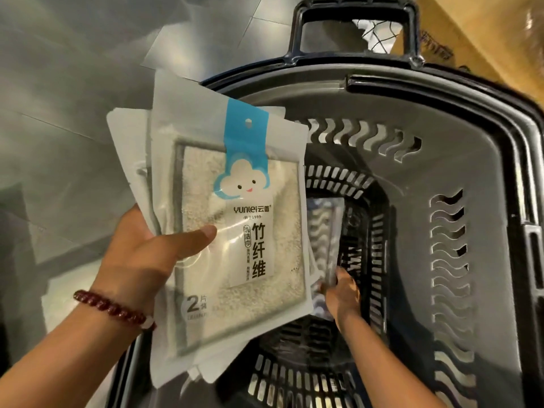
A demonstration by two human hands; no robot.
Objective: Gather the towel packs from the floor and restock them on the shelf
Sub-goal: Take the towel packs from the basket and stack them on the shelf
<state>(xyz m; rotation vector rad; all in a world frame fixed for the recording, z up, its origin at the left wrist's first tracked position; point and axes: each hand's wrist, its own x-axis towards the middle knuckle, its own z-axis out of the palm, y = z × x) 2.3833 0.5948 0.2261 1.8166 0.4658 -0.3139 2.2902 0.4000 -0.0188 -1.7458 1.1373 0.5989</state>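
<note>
Slots pierce the walls and bottom of the deep grey plastic shopping basket (382, 107), wavy ones high on the sides and straight ones lower down, and a black loop handle (353, 13) stands up from its far rim. Inside it, down near the bottom, is a single clear-fronted towel pack (323, 225), upright and leaning against the slotted wall. The right hand (344, 295) reaches into the basket and grips this pack by its lower edge, fingers curled round it. The left hand (147, 260), with a dark red bead bracelet (112, 309) on its wrist, holds a fanned bundle of flat white packs (126, 148) above the basket's near left rim, thumb (200, 234) pressed across the front and fingers hidden behind. The front towel pack (235, 231) of the bundle is a white pouch with a clear window showing a cream fleecy cloth edged in grey. A blue strip with a hang hole runs down to a smiling white cloud, and below it are the word "yunlei", Chinese characters and a large "2". How many packs lie behind it cannot be told. Grey tiled floor (73, 69) surrounds the basket, and a brown cardboard box (471, 39) sits beyond its far right corner.
</note>
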